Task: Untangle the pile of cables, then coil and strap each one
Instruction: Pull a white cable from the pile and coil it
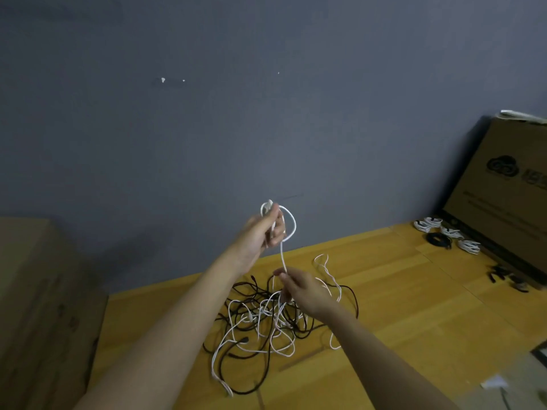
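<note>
A white cable point(282, 255) is held up above the floor point(414, 306), its plug end and a first small loop gripped in the curled fingers of the left hand point(262, 232), while lower down the same strand is pinched between thumb and fingertips of the right hand point(305, 291). From there the cable drops into the pile of cables point(275, 324), a loose knot of white and black leads lying on the wooden floor near the grey wall point(207, 113). The cable looks thin, light and limp; it can be expected to sag, kink and snag on its neighbours rather than slide free, so a gentle pull is judged wiser than a tug. The plug end is the stiff part and the best place to be gripped; the strand is best fed through a loose pinch, loop by loop. Towards the floor's far right edge, beside a cardboard box point(503, 196), several finished coils point(444, 232) are laid out, with what look like dark straps point(503, 276) close by.
</note>
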